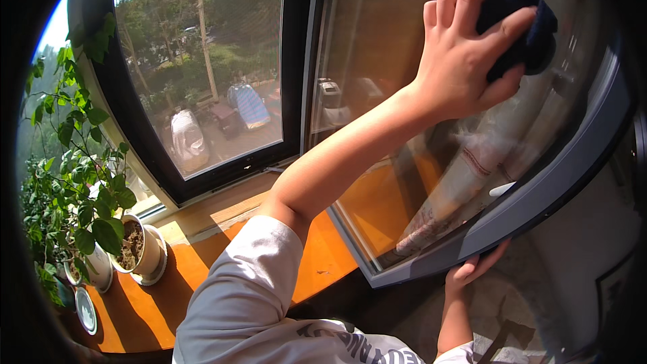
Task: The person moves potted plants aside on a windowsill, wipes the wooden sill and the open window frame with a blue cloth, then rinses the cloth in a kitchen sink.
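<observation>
A dark blue cloth (520,20) is bunched under the spread fingers of my left hand (462,53), which presses it to the upper part of a window pane (384,111). This pane belongs to a casement sash swung inward, with a grey frame (510,227). Down at the sash's lower edge, my right hand (472,270) grips the frame from below, its fingertips partly hidden behind it. A patterned light curtain (445,182) shows through or in the glass; I cannot tell which.
An orange wooden sill (323,263) runs under the windows. On its left stand a potted plant (141,247), another white pot (96,268) and a small white saucer (86,311). A dark-framed window (237,159) with a screen looks onto trees and covered vehicles.
</observation>
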`<act>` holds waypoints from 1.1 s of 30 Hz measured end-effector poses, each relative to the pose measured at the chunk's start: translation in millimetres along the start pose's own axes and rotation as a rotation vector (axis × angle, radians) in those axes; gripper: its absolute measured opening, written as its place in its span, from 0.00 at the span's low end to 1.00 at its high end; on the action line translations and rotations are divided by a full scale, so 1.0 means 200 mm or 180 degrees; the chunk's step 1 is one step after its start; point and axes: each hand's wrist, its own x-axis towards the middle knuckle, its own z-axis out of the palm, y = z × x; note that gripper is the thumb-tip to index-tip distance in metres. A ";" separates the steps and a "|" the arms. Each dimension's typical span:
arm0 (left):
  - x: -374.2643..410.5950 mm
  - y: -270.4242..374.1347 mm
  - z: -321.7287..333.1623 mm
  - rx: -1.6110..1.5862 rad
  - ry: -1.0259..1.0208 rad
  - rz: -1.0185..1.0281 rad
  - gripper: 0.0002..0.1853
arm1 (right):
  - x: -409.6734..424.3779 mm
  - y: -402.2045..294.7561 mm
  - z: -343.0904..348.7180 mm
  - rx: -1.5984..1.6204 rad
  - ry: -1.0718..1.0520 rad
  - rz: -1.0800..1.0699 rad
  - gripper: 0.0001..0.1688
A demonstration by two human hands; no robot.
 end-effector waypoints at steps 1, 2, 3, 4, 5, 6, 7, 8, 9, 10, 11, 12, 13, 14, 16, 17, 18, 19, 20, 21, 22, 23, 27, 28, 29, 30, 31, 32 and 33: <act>0.00 -0.18 0.00 0.0141 0.0186 -0.0347 0.31 | 0.00 0.00 0.01 0.0053 -0.0028 -0.0100 0.48; -0.03 -0.35 0.01 0.0212 0.0199 -0.0803 0.28 | 0.01 0.01 -0.01 0.0012 -0.0040 -0.0201 0.48; -0.09 -0.62 -0.05 0.0448 0.0268 -0.1034 0.28 | 0.02 0.02 0.00 0.0063 -0.0062 -0.0297 0.48; -0.15 -0.88 -0.09 0.0656 0.0335 -0.1287 0.29 | 0.01 0.03 0.01 0.0077 -0.0056 -0.0382 0.47; -0.23 -1.00 -0.16 0.0722 0.0271 -0.1859 0.28 | 0.01 0.02 0.02 0.0092 -0.0065 -0.0341 0.47; -0.36 -1.11 -0.24 0.0762 0.0239 -0.1996 0.28 | 0.02 0.01 0.03 0.0187 -0.0045 -0.0401 0.46; -0.44 -1.18 -0.32 0.0857 0.0186 -0.2112 0.28 | 0.02 -0.01 0.07 0.0337 -0.0037 -0.0442 0.46; -0.51 -1.09 -0.29 0.0897 0.0242 -0.2202 0.28 | 0.03 -0.01 0.08 0.0312 -0.0077 -0.0365 0.48; -0.57 -0.91 -0.24 0.0897 0.0316 -0.2286 0.28 | 0.03 0.00 0.06 0.0364 -0.0082 -0.0338 0.48; -0.61 -0.72 -0.20 0.0749 0.0271 -0.1849 0.27 | 0.02 0.02 0.06 0.0465 -0.0079 -0.0303 0.49; -0.61 -0.43 -0.15 0.0377 0.0190 -0.1756 0.28 | 0.02 0.03 0.03 0.0496 -0.0094 -0.0284 0.50; -0.64 -0.12 -0.12 0.0130 -0.0020 -0.1504 0.30 | 0.02 0.05 0.00 0.0254 -0.0072 -0.0285 0.51; -0.65 0.17 -0.15 -0.0230 -0.0242 -0.1184 0.28 | 0.01 0.04 -0.01 0.0300 -0.0072 -0.0128 0.51; -0.69 0.40 -0.21 -0.0543 -0.0686 -0.0747 0.24 | 0.03 0.00 0.00 0.0368 -0.0077 -0.0001 0.51; -0.73 0.57 -0.20 -0.0482 -0.0587 -0.0311 0.23 | 0.01 -0.01 0.02 0.0558 -0.0152 0.0280 0.53; -0.75 0.49 -0.22 -0.0390 -0.0606 -0.0277 0.23 | -0.01 0.01 0.04 0.0671 -0.0192 0.0135 0.53; -0.72 0.40 -0.20 -0.0407 -0.0567 -0.0270 0.24 | -0.01 0.04 0.01 0.0663 -0.0196 -0.0025 0.53; -0.71 0.28 -0.18 -0.0427 -0.0543 -0.0258 0.24 | -0.01 0.07 -0.01 0.0660 -0.0198 -0.0171 0.54; -0.69 0.11 -0.19 -0.0245 -0.0506 -0.0596 0.29 | 0.00 0.09 -0.03 0.0199 -0.0207 -0.0350 0.53; -0.66 -0.13 -0.18 0.0085 -0.0195 -0.0709 0.32 | 0.00 0.08 -0.02 0.0331 -0.0185 -0.0269 0.52; -0.66 -0.40 -0.19 0.0204 0.0038 -0.1057 0.31 | -0.01 0.08 0.00 0.0460 -0.0160 -0.0192 0.51; -0.67 -0.68 -0.26 0.0324 0.0150 -0.1562 0.27 | -0.01 0.07 0.02 0.0554 -0.0131 -0.0194 0.51; -0.82 -1.06 -0.38 0.0978 0.0257 -0.2080 0.25 | 0.00 0.05 0.08 0.0699 -0.0084 -0.0220 0.49; -0.78 -0.87 -0.30 0.0582 0.0391 -0.2041 0.25 | 0.00 0.07 0.08 0.0642 -0.0087 -0.0214 0.50; -0.71 -0.62 -0.26 0.0297 0.0352 -0.1859 0.26 | -0.01 0.08 0.05 0.0602 -0.0136 -0.0146 0.50; -0.70 -0.30 -0.15 -0.0064 0.0262 -0.1817 0.28 | -0.02 0.10 0.01 0.0498 -0.0093 -0.0084 0.50; -0.69 -0.02 -0.13 -0.0206 0.0050 -0.1436 0.28 | -0.02 0.10 -0.01 0.0486 -0.0045 -0.0026 0.50; -0.66 0.24 -0.17 -0.0517 -0.0328 -0.1021 0.26 | -0.03 0.07 0.01 0.0596 0.0065 0.0050 0.50; -0.68 0.35 -0.16 -0.0537 -0.0328 -0.0299 0.27 | -0.03 0.05 0.02 0.0686 0.0154 0.0122 0.50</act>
